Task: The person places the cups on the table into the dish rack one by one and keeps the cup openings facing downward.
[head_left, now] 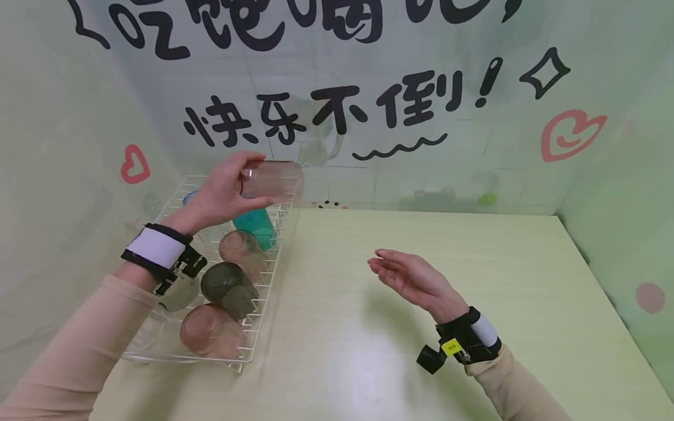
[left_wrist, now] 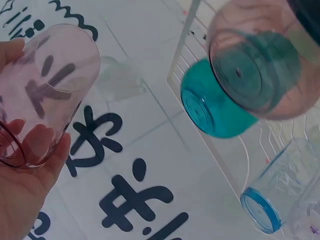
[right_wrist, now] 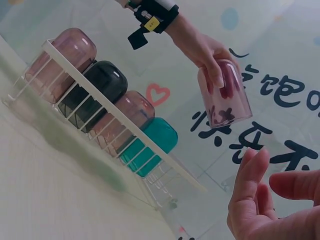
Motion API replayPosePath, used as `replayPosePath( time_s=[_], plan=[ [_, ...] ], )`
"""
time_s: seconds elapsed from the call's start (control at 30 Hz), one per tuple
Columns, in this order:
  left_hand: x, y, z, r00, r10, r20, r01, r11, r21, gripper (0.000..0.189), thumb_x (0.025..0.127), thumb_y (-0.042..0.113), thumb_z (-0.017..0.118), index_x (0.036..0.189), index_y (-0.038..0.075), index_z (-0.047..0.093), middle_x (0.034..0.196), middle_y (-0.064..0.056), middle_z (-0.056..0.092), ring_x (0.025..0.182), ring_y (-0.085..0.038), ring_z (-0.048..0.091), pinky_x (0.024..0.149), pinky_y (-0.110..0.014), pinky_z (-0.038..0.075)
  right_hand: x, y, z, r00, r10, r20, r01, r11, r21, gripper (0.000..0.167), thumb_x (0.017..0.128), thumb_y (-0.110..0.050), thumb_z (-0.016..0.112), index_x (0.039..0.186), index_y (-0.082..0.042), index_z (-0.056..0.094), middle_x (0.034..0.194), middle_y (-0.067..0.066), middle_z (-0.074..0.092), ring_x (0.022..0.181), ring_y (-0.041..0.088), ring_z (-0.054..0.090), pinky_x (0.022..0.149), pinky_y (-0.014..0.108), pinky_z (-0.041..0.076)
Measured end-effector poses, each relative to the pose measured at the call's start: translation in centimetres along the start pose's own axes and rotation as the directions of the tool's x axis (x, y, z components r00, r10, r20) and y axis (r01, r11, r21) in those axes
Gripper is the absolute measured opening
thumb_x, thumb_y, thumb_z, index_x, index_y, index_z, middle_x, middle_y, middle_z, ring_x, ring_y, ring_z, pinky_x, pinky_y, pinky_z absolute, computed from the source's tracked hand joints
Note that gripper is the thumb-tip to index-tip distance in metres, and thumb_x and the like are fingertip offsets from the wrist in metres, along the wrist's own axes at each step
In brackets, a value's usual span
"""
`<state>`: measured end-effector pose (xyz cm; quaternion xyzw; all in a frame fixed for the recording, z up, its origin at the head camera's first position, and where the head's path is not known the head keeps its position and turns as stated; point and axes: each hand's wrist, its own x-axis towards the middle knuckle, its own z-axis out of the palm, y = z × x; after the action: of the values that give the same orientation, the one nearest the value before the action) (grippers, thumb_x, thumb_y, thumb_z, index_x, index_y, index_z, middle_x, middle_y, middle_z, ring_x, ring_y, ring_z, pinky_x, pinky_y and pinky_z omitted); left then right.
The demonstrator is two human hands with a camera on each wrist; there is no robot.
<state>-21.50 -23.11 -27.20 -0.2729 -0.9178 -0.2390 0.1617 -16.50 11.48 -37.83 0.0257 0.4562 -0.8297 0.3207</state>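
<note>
My left hand (head_left: 223,190) grips a clear pink cup (head_left: 276,180) by its rim end, with fingers and thumb on opposite sides. Lying nearly sideways in the head view, the cup is raised over the far end of a white wire rack (right_wrist: 111,105). The right wrist view shows the same cup with its base tipped down. My right hand (head_left: 416,283) is above the table to the right of the rack, holding nothing, fingers slightly bent and apart from the thumb. Closest below the left hand is a teal cup (head_left: 256,227) in the rack.
Upside-down cups line the rack's right side: a pink one (head_left: 210,330) in front, a dark grey one (head_left: 227,286), and another pink one (head_left: 239,248). Clear cups, one with a blue rim (left_wrist: 262,210), stand on its left. A printed cloth (head_left: 326,58) hangs behind the pale table (head_left: 474,257).
</note>
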Motion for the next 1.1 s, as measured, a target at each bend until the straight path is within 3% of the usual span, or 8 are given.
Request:
replayPosePath(
  time_s=[0.23, 0.43, 0.77, 1.1],
  plan=[
    [0.9, -2.1, -0.4, 0.996, -0.08, 0.029, 0.078, 0.994, 0.071, 0.067, 0.074, 0.014, 0.08, 0.128, -0.007, 0.044, 0.112, -0.022, 0.053, 0.088, -0.029, 0.049, 0.074, -0.041, 0.044, -0.3, 0.0, -0.4, 1.0, 0.0, -0.018, 0.0, 1.0, 0.0, 0.015, 0.099, -0.011, 0.047, 0.111, -0.003, 0.051, 0.094, 0.005, 0.064, 0.083, 0.01, 0.064, 0.075, 0.017, 0.052],
    [1.4, -3.6, -0.6, 0.98, -0.176, 0.096, 0.166, 0.98, 0.111, 0.068, 0.076, 0.016, 0.078, 0.128, -0.009, 0.042, 0.112, -0.026, 0.051, 0.093, -0.034, 0.047, 0.078, -0.046, 0.043, -0.6, -0.1, -0.7, 0.999, 0.0, -0.033, 0.0, 1.0, -0.008, 0.013, 0.099, -0.011, 0.046, 0.107, -0.004, 0.054, 0.093, 0.005, 0.065, 0.083, 0.01, 0.065, 0.074, 0.017, 0.052],
    [2.5, -5.4, -0.2, 0.931, -0.336, 0.143, 0.312, 0.936, 0.164, 0.07, 0.079, 0.022, 0.072, 0.132, -0.007, 0.037, 0.119, -0.029, 0.042, 0.1, -0.039, 0.043, 0.083, -0.053, 0.044, -0.7, 0.2, -1.1, 0.999, 0.008, -0.033, -0.009, 1.0, -0.023, 0.018, 0.1, -0.011, 0.045, 0.115, -0.001, 0.046, 0.092, 0.005, 0.065, 0.081, 0.009, 0.065, 0.073, 0.017, 0.052],
    [3.5, -6.1, 0.8, 0.864, -0.46, 0.203, 0.424, 0.884, 0.198, 0.074, 0.079, 0.023, 0.07, 0.136, -0.003, 0.031, 0.129, -0.032, 0.032, 0.102, -0.042, 0.044, 0.089, -0.056, 0.044, -0.8, 0.6, -1.5, 0.999, 0.016, -0.042, -0.018, 0.999, -0.035, 0.022, 0.1, -0.011, 0.043, 0.119, 0.0, 0.042, 0.093, 0.005, 0.064, 0.082, 0.009, 0.064, 0.074, 0.016, 0.052]
  ],
)
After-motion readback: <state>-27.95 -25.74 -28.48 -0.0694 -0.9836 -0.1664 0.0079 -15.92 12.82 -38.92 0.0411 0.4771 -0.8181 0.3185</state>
